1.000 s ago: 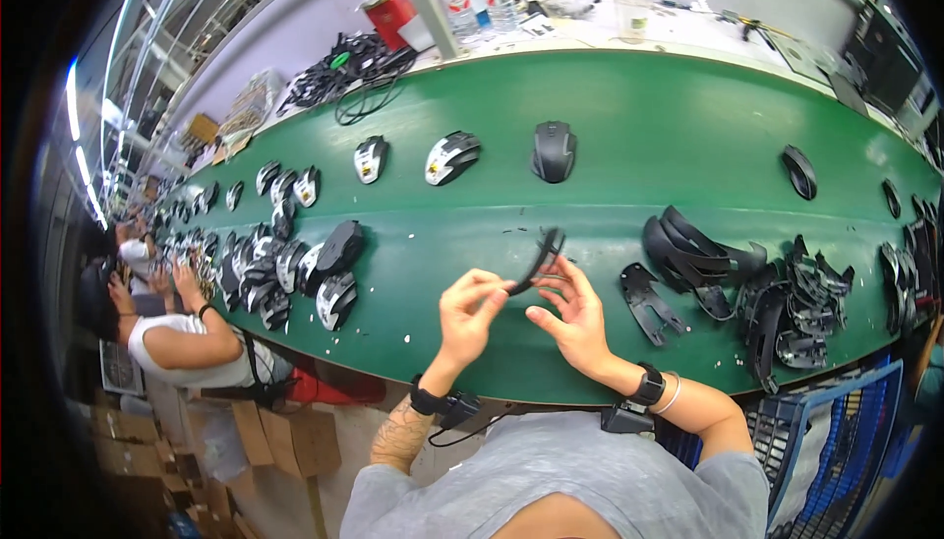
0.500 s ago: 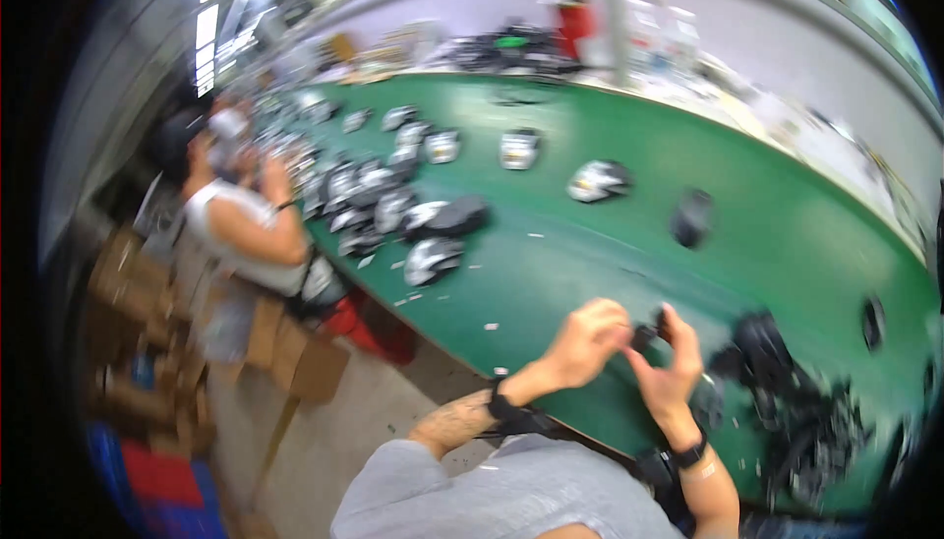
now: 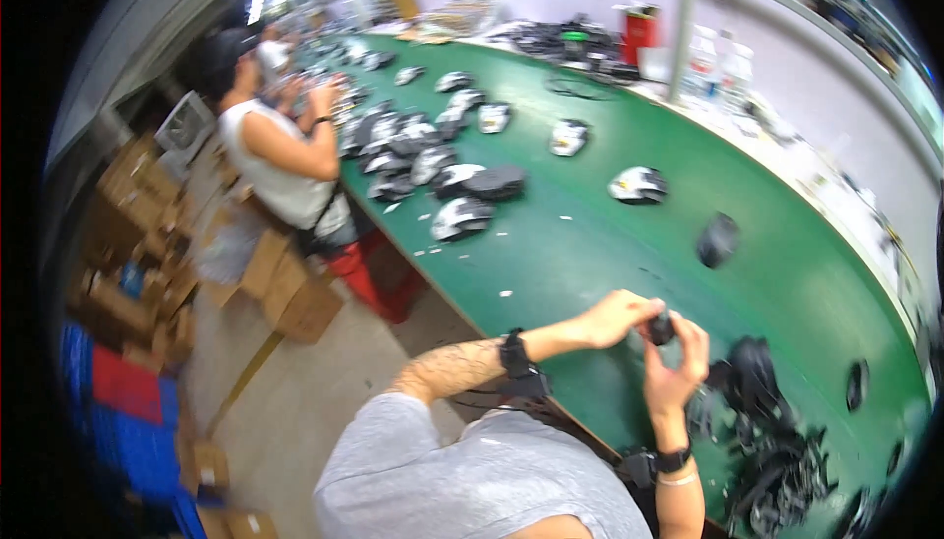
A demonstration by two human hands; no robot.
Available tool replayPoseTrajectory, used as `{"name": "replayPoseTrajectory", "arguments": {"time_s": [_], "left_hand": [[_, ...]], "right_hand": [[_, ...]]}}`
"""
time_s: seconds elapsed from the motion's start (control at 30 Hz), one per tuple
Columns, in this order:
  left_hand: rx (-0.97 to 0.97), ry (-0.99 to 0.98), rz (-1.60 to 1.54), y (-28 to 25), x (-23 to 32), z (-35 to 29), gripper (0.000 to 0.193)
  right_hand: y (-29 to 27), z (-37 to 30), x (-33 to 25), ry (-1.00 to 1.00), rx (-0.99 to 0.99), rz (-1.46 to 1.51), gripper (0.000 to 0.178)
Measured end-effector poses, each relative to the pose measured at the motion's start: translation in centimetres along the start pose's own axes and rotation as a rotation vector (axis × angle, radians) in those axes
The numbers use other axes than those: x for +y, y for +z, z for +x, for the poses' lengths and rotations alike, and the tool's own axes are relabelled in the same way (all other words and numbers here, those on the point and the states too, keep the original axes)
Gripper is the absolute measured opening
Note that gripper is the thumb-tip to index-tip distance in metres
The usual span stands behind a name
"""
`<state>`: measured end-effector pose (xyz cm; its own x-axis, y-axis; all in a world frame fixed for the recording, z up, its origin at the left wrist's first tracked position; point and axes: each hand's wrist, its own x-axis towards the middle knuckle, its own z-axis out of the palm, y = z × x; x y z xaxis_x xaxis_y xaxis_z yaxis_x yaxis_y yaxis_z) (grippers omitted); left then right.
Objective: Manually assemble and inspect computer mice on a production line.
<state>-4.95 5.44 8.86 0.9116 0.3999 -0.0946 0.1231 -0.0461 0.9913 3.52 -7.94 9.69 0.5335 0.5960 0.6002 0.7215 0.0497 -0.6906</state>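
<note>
Over the green table, my left hand (image 3: pixel 618 322) and my right hand (image 3: pixel 680 362) meet around a small black part (image 3: pixel 661 329). Its exact kind does not show. The right thumb and fingers grip it from the right side, while the left fingertips pinch at its upper left. To the right of my right hand lies a dark, curved black piece (image 3: pixel 755 382), and below that a heap of black strap-like parts (image 3: pixel 787 485). Beyond the hands sits an oval black pad-like piece (image 3: pixel 718 240).
Rounded black-and-white items (image 3: pixel 462 218) crowd the left part of the green table (image 3: pixel 560 264), with several more spaced along its far side. A co-worker (image 3: pixel 280 150) stands at the left edge. Cardboard boxes (image 3: pixel 295 293) are on the floor. Clear bottles (image 3: pixel 733 77) stand on the back ledge.
My hands have drawn closer together on the small black part, with the left fingers now against it. The whole view has shifted, so the table items appear farther right.
</note>
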Motion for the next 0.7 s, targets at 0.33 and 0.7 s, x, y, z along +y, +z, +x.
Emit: {"name": "replayPoseTrajectory", "arguments": {"time_s": [0.33, 0.7], "left_hand": [[0.194, 0.279, 0.578, -6.0, 3.0, 16.9, 0.046], [0.271, -0.151, 0.944, -11.3, 2.2, 25.6, 0.083]], "right_hand": [[-2.8, 5.0, 6.9, 0.019, 0.145, -0.063, 0.052], [-3.2, 5.9, 8.6, 0.012, 0.179, -0.127, 0.034]]}}
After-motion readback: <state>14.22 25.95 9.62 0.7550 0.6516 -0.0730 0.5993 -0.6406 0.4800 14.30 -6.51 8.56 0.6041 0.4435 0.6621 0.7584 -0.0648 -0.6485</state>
